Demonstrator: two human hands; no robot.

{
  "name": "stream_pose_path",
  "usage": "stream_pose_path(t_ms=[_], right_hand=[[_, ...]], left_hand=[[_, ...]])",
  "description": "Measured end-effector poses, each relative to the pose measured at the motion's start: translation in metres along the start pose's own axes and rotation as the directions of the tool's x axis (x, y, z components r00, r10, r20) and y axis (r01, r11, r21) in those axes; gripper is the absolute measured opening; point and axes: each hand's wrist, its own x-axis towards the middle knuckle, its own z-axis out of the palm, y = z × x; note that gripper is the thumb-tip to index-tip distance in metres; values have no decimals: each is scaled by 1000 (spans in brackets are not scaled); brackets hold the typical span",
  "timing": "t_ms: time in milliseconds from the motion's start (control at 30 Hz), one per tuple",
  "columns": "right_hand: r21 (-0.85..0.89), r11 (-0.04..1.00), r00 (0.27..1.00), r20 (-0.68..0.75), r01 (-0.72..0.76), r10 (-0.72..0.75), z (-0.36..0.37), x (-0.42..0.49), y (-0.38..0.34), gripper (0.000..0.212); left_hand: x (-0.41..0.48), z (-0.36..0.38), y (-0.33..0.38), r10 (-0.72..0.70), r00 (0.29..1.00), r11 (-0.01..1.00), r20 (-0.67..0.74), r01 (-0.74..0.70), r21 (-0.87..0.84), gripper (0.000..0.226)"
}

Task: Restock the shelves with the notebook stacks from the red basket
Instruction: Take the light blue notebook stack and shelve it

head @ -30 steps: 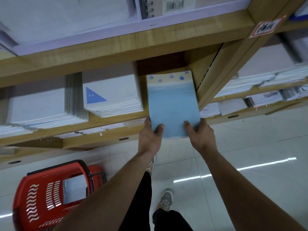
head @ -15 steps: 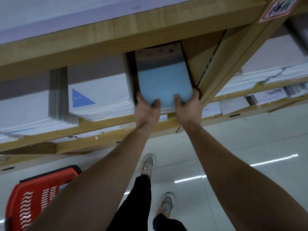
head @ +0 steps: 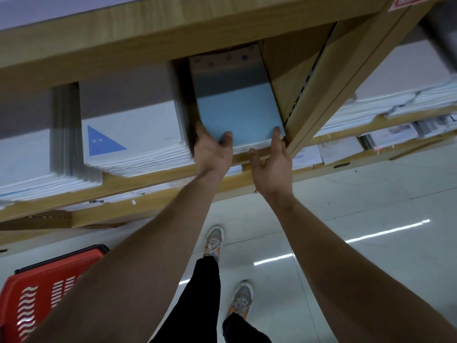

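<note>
left hand [head: 212, 151] grips blue notebook stack [head: 238, 115], thumb on top | right hand [head: 270, 165] fingers straight, touching its front edge | stack on shelf [head: 148, 180]

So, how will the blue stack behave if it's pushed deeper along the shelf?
It will probably slide as one stiff block: the stack lies flat on the shelf with its edges squared. It is likely hefty for its size, since many page layers show at its front and the left hand and right hand both handle it. The smooth covers might let top copies shear off.
</note>
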Motion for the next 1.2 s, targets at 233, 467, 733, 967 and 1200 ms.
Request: stream_pose_path(t_ms=[233, 467, 733, 967, 1200], right_hand=[[-62, 998, 998, 53, -33, 36, 1, 10, 1, 80], [-123, 992, 982, 185, -17, 40, -18, 1, 9, 85], [-261, 965, 952, 290, -16, 95, -26, 2, -10, 93], [-518, 844, 928, 366, 140, 70, -69, -39, -35, 72], [-620, 728, 872, 486, 293, 63, -80, -93, -68, 69]], left_hand=[[6, -4, 2, -33, 995, 999, 94, 30, 34, 77], [-4, -12, 0, -36, 984, 997, 172, 25, 68, 71], [-1, -26, -1, -56, 948, 985, 314, 2, 170, 83], [-69, -83, -26, -3, 888, 860, 461, -233, 454, 78], [-131, -168, -65, -94, 873, 710, 479, -279, 647, 70]])
